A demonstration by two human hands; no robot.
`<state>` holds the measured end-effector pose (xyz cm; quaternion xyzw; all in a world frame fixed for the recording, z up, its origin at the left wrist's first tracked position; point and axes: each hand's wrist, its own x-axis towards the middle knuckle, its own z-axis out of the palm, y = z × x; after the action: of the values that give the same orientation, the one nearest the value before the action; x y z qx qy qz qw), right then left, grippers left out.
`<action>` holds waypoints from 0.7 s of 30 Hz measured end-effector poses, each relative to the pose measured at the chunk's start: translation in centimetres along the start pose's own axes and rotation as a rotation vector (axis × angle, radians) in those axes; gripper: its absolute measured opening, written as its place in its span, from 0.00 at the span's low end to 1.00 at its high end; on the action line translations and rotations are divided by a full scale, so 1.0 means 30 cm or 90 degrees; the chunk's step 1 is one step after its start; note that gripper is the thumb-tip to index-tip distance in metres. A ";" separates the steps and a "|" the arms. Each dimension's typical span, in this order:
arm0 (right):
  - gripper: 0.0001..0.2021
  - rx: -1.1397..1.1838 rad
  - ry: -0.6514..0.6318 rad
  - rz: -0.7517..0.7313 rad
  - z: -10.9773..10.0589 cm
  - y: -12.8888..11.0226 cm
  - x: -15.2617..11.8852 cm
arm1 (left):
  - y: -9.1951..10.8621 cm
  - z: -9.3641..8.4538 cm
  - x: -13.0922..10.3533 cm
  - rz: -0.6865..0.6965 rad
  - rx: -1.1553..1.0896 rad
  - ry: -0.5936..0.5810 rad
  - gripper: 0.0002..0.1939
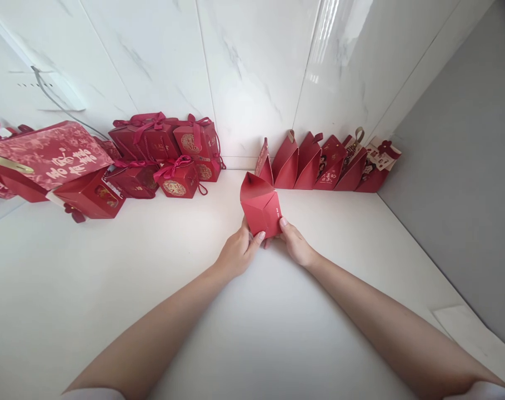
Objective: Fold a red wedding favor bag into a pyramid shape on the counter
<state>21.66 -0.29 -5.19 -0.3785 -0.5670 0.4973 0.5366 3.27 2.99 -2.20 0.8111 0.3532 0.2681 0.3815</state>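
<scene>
The left hand (234, 253) and right hand (297, 243) grip a red box (264, 214) between them, its sides formed, its top seemingly unclosed; beyond the right hand, folded boxes (309, 164) stand in a row.

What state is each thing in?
Held box: top open, in both hands
Left hand: gripping
Right hand: gripping
Right-side boxes: standing in a row
Ribboned boxes: stacked, ribbons tied
Patterned box: tilted, on other boxes
Cable: slack
</scene>
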 end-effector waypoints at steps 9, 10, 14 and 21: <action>0.33 -0.006 -0.010 0.021 0.004 -0.015 0.001 | 0.011 0.004 -0.003 0.009 0.038 -0.004 0.18; 0.32 -0.003 -0.010 0.017 0.004 -0.017 0.001 | 0.009 0.003 -0.003 0.007 0.042 -0.011 0.18; 0.31 -0.024 0.006 0.013 0.004 -0.013 -0.002 | 0.001 0.004 -0.003 -0.006 0.047 -0.038 0.17; 0.32 -0.048 0.024 0.033 0.001 0.002 -0.003 | -0.013 0.008 0.002 -0.012 0.084 -0.047 0.16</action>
<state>21.62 -0.36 -5.28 -0.4224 -0.5651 0.4819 0.5197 3.31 3.11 -2.64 0.8404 0.3632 0.2108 0.3425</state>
